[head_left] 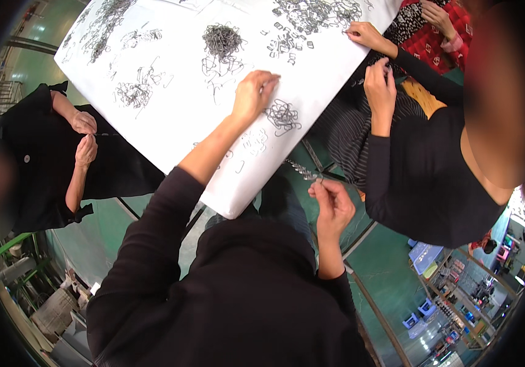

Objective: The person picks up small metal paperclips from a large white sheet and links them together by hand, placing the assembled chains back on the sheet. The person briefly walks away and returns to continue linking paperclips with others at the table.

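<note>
My left hand (255, 96) is over the white tabletop (183, 134), fingers drawn together beside a pile of bent dark wire hooks (283, 116). Anything between those fingertips is too small to make out. Off the table's near right edge, my right hand (333, 207) pinches the end of a chain of small metal links (302, 170), which slants up and left from the fingertips. Small pale metal pieces (254, 142) lie scattered below my left wrist. Further up the table are a dense heap of dark wire pieces (222, 40) and looser hooks (214, 68).
A co-worker on the right (421, 165) reaches one hand to a spread of small metal buckles (299, 27). On the left, another person (36, 153) holds both hands together beside the table. More wire piles (132, 93) lie at left. Beyond the green floor (378, 275) stand blue stools (418, 315).
</note>
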{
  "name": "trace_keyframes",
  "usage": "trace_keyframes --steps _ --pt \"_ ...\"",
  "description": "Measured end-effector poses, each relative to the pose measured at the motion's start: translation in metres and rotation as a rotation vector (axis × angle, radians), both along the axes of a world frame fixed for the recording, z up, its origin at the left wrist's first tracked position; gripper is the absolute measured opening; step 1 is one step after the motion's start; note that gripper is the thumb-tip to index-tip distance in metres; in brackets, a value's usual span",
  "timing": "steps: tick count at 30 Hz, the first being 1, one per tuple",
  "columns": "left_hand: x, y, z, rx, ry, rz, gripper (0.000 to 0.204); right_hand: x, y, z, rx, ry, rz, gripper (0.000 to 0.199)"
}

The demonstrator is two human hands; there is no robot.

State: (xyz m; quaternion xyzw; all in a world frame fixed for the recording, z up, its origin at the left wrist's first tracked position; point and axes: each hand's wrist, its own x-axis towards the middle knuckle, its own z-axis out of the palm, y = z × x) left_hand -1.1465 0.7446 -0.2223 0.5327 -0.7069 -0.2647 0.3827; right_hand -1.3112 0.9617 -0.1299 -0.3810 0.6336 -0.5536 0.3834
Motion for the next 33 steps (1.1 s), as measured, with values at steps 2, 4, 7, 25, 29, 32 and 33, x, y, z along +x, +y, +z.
trace_keyframes --steps 2,4,7,25,29,32,33 --pt "-0.007 -0.042 -0.020 -0.158 -0.162 0.068 0.016 -0.005 -0.001 -0.003 -0.014 0.021 0.038 0.006" --pt "-0.014 -0.067 -0.033 -0.218 -0.302 0.106 0.017 -0.010 -0.002 -0.004 -0.012 0.065 0.071 0.004" --pt "-0.019 -0.088 -0.037 -0.189 -0.412 0.107 0.017 -0.013 -0.005 -0.006 -0.034 0.047 0.079 0.004" --pt "-0.017 0.126 0.121 0.617 0.367 -0.303 0.013 0.008 -0.013 -0.010 -0.164 0.246 0.075 0.005" --pt "-0.009 0.138 0.122 0.336 0.228 -0.319 0.012 0.014 -0.007 -0.014 -0.172 0.301 0.099 0.006" --pt "-0.005 0.148 0.117 0.234 0.156 -0.296 0.012 0.015 0.000 -0.015 -0.127 0.385 0.184 0.010" --pt "-0.003 0.150 0.114 0.230 0.134 -0.293 0.012 0.014 0.001 -0.015 -0.120 0.353 0.181 0.011"
